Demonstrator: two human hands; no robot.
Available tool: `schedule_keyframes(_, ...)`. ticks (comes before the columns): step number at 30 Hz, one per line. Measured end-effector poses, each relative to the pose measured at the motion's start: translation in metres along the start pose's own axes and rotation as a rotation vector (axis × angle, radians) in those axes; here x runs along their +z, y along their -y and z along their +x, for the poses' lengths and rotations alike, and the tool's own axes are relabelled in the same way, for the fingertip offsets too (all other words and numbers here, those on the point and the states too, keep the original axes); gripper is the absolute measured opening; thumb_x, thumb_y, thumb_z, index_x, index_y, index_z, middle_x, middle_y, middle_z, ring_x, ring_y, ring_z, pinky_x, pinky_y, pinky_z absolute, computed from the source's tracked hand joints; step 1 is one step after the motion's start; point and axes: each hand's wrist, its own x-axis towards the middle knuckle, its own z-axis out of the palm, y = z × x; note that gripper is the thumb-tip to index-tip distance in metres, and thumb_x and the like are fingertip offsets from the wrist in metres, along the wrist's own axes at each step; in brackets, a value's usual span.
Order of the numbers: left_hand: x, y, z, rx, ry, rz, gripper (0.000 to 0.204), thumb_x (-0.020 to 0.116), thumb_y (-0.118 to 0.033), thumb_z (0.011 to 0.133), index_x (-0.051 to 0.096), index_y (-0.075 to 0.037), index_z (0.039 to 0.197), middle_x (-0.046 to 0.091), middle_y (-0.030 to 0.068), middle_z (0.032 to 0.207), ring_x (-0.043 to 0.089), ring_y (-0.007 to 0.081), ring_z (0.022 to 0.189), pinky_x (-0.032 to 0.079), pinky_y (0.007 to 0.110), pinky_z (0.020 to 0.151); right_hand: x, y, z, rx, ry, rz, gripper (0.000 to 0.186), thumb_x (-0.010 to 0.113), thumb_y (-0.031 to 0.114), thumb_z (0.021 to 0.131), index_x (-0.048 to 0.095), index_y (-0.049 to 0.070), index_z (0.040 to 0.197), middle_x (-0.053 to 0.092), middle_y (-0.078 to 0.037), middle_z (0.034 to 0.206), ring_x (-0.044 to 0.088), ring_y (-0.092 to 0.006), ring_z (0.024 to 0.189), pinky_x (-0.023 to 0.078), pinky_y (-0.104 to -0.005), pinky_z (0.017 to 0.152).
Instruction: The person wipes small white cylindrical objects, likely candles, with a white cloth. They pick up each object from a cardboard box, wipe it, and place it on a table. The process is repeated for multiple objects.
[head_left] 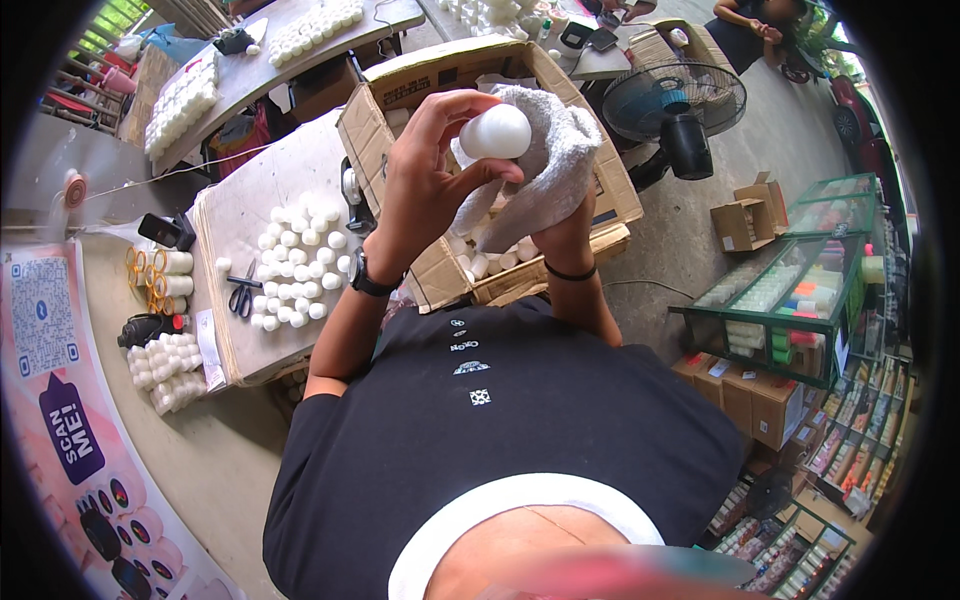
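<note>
A small white round jar (495, 131) is held up in front of the person's chest, above an open cardboard box (400, 90). The left hand (425, 165) pinches the jar between thumb and fingers. The right hand (565, 225) is mostly hidden under a white towel (545, 165), which wraps around the far and right side of the jar; its grip is closed on the towel. Inside the box, more small white jars (490, 262) lie below the hands. To the left, on a surface covered with cardboard (250, 200), many white jars (295, 270) stand in a group, with black scissors (240, 297) just beside them. Far right, a black fan (675, 105) stands on the floor.
</note>
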Motion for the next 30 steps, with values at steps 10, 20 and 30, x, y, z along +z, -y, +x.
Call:
schedule_keyframes(10,0.002,-0.01,0.002,0.027,-0.104,0.138,0.051,0.09,-0.017,0.065,0.07,-0.004,0.11,0.064,0.0089,0.113,0.065,0.0192,0.105,0.056,0.034,0.092,0.0,0.027,0.017,0.442,-0.106,0.728,0.039,0.067,0.012,0.092,0.056,-0.003,0.127,0.066,-0.012,0.114,0.068,-0.0184,0.096,0.057,-0.0306,0.083)
schedule_keyframes(20,0.007,-0.015,0.0,-0.076,-0.03,-0.221,0.102,0.089,0.0,0.065,0.031,-0.008,0.148,0.061,0.015,0.122,0.061,0.0204,0.112,0.052,0.035,0.1,-0.003,0.022,0.018,0.455,-0.145,0.882,0.034,0.057,0.011,0.098,0.051,0.0,0.13,0.064,-0.015,0.118,0.068,-0.0222,0.103,0.059,-0.0339,0.084)
schedule_keyframes(30,0.011,-0.018,-0.002,-0.118,-0.092,-0.296,0.107,0.087,0.002,0.068,0.022,-0.005,0.152,0.062,0.0208,0.123,0.062,0.0245,0.116,0.049,0.039,0.105,-0.006,0.024,0.016,0.485,-0.069,0.846,0.039,0.061,0.013,0.096,0.05,0.001,0.131,0.063,-0.014,0.121,0.067,-0.0224,0.104,0.058,-0.0342,0.085)
